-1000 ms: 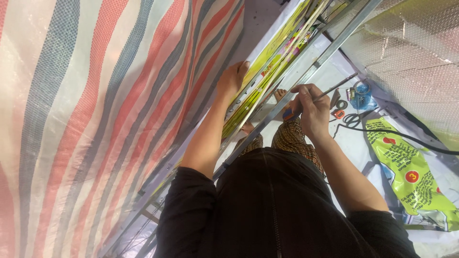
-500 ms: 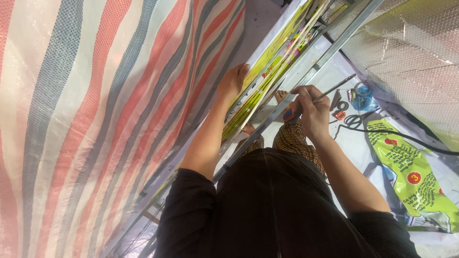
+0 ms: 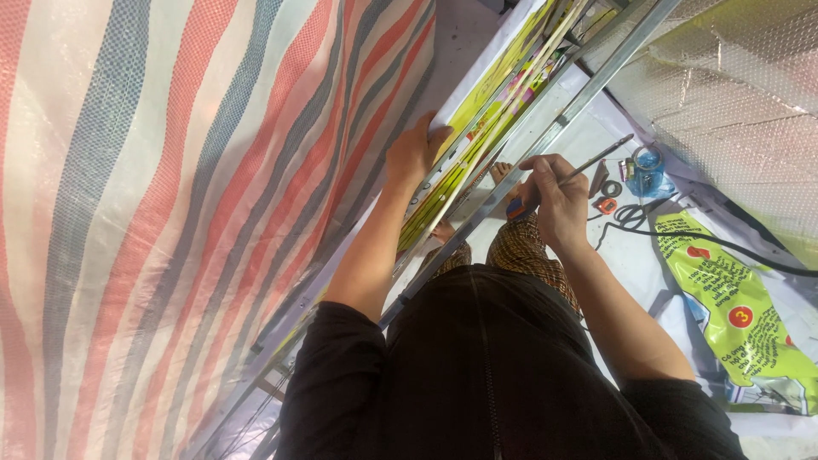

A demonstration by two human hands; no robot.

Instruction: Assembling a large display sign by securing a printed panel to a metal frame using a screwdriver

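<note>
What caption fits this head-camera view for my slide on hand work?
Left hand steadies a stack of yellow-green boards while right hand holds a thin brush beside a metal rail.

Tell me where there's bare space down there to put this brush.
Bare white sheet lies between the metal rail and the blue jar. Below it, scissors, a black cable and a green bag crowd the floor. The right hand holds the brush.
</note>
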